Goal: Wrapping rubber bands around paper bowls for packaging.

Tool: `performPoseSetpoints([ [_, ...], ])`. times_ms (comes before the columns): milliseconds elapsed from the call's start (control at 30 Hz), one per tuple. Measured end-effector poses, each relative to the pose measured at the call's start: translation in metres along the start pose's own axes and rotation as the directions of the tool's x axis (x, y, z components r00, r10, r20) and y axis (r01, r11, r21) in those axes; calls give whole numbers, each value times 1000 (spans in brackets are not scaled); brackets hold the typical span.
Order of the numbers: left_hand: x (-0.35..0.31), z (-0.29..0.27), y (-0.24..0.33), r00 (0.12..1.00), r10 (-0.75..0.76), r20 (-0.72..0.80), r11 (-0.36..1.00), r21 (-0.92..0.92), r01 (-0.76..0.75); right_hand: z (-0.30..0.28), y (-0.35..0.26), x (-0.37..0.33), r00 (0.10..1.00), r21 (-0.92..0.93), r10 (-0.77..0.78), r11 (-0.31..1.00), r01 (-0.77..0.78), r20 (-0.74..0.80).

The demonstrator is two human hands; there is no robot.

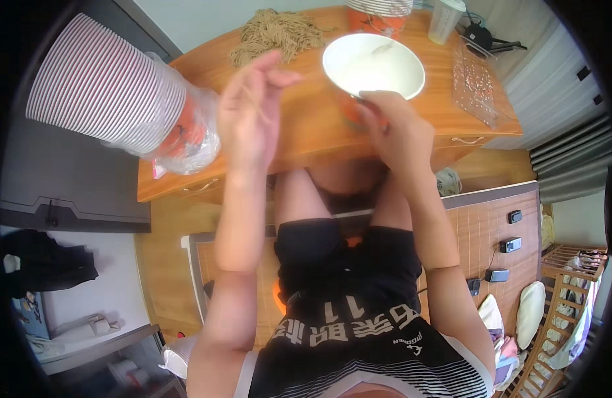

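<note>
A large paper bucket (407,69), white inside and orange outside, stands at the middle of the wooden desk with its mouth tilted toward me. My right hand (404,131) grips its near rim with curled fingers. Inside the bucket lies a small pale thing too faint to name. To the left, my left hand (253,109) is raised over the desk, fingers apart and holding nothing, a little blurred. Beyond it is a heap of tan yarn-like strands (279,34). A tall stack of nested paper buckets (100,83), partly in clear plastic wrap, leans at the left.
Another stack of paper buckets (379,16) stands at the desk's far edge, beside a lidded cup (445,21). A clear sheet with small reddish specks (475,85) lies at the right. The desk (306,132) has a curved front; my legs are under it.
</note>
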State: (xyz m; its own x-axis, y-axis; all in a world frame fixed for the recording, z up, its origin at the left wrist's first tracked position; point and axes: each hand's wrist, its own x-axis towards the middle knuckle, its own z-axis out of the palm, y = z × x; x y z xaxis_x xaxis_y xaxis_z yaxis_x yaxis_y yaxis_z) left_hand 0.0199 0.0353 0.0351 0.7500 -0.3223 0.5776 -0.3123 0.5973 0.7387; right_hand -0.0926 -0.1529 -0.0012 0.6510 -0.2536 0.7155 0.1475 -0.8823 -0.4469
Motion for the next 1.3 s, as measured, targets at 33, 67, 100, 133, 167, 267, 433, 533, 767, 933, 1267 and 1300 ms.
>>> performPoseSetpoints([
  [33, 6, 1, 5, 998, 61, 13, 971, -232, -56, -1, 5, 1, 999, -70, -30, 997, 32, 35],
  [67, 11, 3, 12, 997, 61, -37, 963, -262, -69, -3, 11, 3, 999, -69, -34, 997, 36, 33],
  [100, 15, -1, 14, 997, 64, -38, 963, -260, -72, -6, 17, 5, 996, -15, -45, 999, 47, 79],
  [133, 20, -6, 17, 995, 85, -50, 948, -305, -96, -8, 22, 5, 991, 38, -54, 998, 50, 125],
  [167, 23, -9, 18, 993, 105, -63, 930, -348, -120, -11, 26, 6, 991, 39, -52, 998, 47, 127],
  [267, 18, -12, 23, 982, 163, -94, 957, -228, -180, -19, 36, 10, 985, 125, -108, 988, 92, 132],
  [433, 10, -20, 33, 951, 273, -142, 961, -1, -276, -26, 36, 15, 977, 192, -137, 976, 106, 161],
  [533, 6, -13, 21, 949, 276, -154, 951, 187, -246, -31, 37, 9, 980, 233, -95, 971, 53, 173],
  [767, -15, -5, 41, 968, 245, -61, 887, 416, -199, -24, 24, 7, 980, 237, -47, 972, 0, 195],
  [933, -24, 6, 40, 982, 185, -33, 820, 556, -136, -30, 20, 7, 979, 205, 12, 977, -54, 201],
  [1267, -43, 36, -14, 893, 79, 444, 218, 866, -450, -18, 10, 4, 984, 152, 54, 985, -81, 171],
  [1300, -43, 37, -17, 899, 58, 435, 219, 873, -436, -19, 9, 4, 983, 149, 56, 985, -83, 176],
])
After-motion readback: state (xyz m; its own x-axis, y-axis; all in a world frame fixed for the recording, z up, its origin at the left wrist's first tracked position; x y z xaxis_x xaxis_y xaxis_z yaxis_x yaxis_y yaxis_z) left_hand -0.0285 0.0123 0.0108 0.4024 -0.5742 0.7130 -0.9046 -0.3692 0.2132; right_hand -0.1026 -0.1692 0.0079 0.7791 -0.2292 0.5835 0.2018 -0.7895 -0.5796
